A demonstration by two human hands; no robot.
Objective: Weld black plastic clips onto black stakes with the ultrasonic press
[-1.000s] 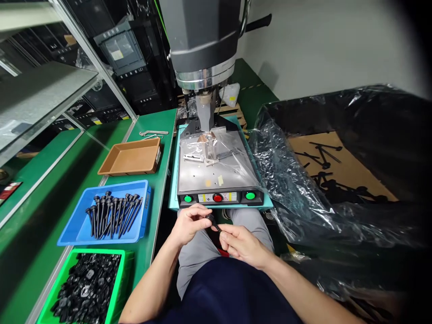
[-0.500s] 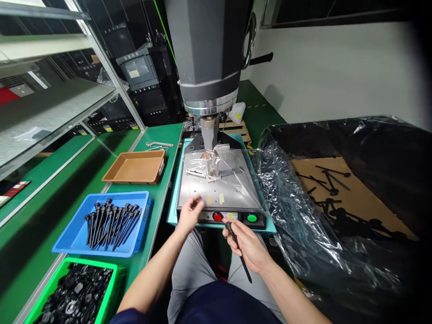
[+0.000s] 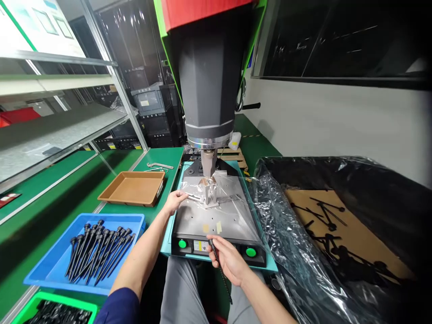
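Observation:
My right hand (image 3: pixel 227 258) pinches a long thin black rod (image 3: pixel 221 274) near its upper end, just in front of the machine's front panel; the rod slants down over my lap. My left hand (image 3: pixel 175 201) reaches over the left side of the metal plate (image 3: pixel 199 220), its fingers closed near the end of a slotted metal bar beside the fixture; what they grip, if anything, is too small to tell. The metal fixture (image 3: pixel 209 191) stands under the machine's horn (image 3: pixel 208 163), with clear plastic film around it.
At the left are a brown tray (image 3: pixel 131 189), a blue tray (image 3: pixel 43 267) of black rods and a green bin (image 3: pixel 79 303) of black parts. A plastic-lined box (image 3: pixel 280 225) with black rods stands at the right. Wrenches (image 3: pixel 160 166) lie behind the brown tray.
My left hand has moved forward and left, from the plate's front edge to the slotted bar. My right hand still holds the rod, now slightly further left. The head view has tilted up.

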